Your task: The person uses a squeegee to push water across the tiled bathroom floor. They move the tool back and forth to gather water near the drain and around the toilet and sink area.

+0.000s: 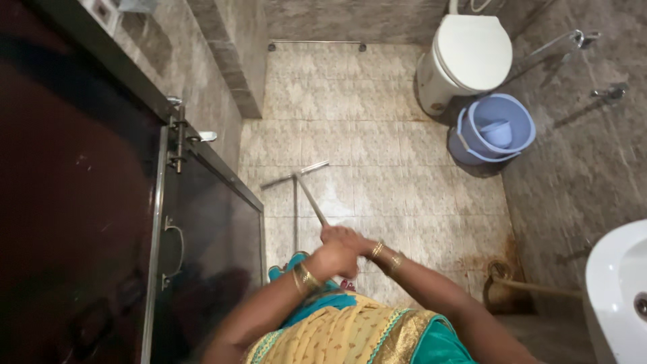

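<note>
Hands gripped the floor wiper (303, 180) handle together: left hand (332, 261) lower, right hand (344, 237) above, touching.

A home bathroom: a white toilet (465, 57) with its lid shut stands at the far end, a blue bucket (490, 128) with a mug inside just beside it, a white washbasin (617, 290) at the right edge, beige floor tiles (377, 135), stone-patterned tiled walls (579, 168), and a dark glass door (202, 236) on the left
</note>
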